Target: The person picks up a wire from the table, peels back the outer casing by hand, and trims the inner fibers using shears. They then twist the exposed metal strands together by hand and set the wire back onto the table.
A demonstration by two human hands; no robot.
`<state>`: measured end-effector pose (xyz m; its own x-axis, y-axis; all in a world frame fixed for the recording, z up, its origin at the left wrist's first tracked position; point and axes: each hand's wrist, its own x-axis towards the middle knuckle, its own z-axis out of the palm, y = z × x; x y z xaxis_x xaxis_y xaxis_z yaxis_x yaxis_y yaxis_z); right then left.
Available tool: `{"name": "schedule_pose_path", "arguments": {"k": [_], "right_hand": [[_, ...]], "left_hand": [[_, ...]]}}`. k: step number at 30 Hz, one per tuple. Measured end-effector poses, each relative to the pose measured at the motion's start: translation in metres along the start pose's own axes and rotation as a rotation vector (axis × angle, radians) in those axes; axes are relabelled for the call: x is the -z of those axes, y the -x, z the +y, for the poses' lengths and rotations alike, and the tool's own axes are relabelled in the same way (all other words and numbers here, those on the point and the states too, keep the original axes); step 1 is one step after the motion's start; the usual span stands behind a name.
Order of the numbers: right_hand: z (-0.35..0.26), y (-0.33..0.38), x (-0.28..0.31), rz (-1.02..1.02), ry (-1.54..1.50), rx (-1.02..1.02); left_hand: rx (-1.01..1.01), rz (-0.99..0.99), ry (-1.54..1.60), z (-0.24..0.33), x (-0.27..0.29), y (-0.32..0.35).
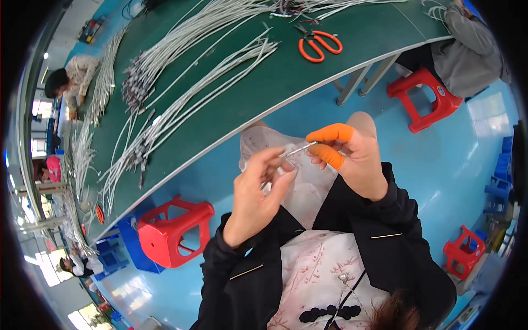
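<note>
Grip: thin cable [301,149] pinched by left hand [259,190] and right hand [347,151].
Green tabletop [236,104]: strewn with white cable bundles [184,41], orange-handled scissors [311,37].
Blue floor [313,104]: dotted with red stools [159,236].

I look down from afar on a glossy blue floor [426,165], which throws back pale patches of light; a long green-topped workbench [379,33] runs aslant across my view, its edge trimmed in a pale strip and carried on metal legs [353,86]; a red plastic stool [157,242] sits just beside its left stretch, a second red stool [451,103] near its right end, and a third red stool [465,252] well apart at lower right; blue stools [498,192] crowd my right rim; bright windows [60,268] line the far left, bent by the lens.
</note>
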<state>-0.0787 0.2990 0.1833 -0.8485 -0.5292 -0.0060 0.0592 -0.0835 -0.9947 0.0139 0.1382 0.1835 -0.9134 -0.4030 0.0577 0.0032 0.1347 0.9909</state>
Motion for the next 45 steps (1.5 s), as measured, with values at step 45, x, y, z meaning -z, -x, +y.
{"name": "schedule_pose_path", "arguments": {"k": [45], "right_hand": [[-0.012,-0.018,0.045,-0.720,1.002,0.426]], "left_hand": [[-0.069,-0.712,-0.104,-0.038,-0.001,-0.024]]}}
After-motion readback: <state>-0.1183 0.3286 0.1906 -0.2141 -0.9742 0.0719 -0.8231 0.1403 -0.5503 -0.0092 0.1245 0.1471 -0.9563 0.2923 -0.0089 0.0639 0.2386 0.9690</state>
